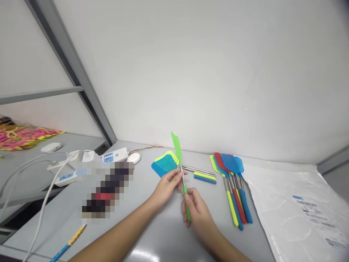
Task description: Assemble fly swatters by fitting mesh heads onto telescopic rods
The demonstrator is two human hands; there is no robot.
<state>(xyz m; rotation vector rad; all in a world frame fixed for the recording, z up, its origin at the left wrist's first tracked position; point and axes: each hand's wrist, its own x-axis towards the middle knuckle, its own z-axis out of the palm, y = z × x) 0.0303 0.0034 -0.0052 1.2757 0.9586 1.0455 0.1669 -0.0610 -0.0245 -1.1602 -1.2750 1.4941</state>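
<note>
A green fly swatter (176,147) is held upright and slightly tilted in front of me, its head seen nearly edge-on. My left hand (169,183) pinches its metal shaft just below the head. Lower down, my right hand (198,211) wraps around the green handle. Behind my left hand lie a blue swatter head (167,163) and a yellow one (171,155) partly under it. Metal rods (199,170), a yellow handle grip (204,176) and a blue handle grip (205,179) rest to the right of them.
Several fly swatters (236,189) with yellow, blue and red handles lie bunched at the right. Beyond them spreads a white plastic mailer bag (300,207). At the left are power strips (114,155) with cables, a round white object (133,158) and a pixelated item (106,193). A wall stands behind.
</note>
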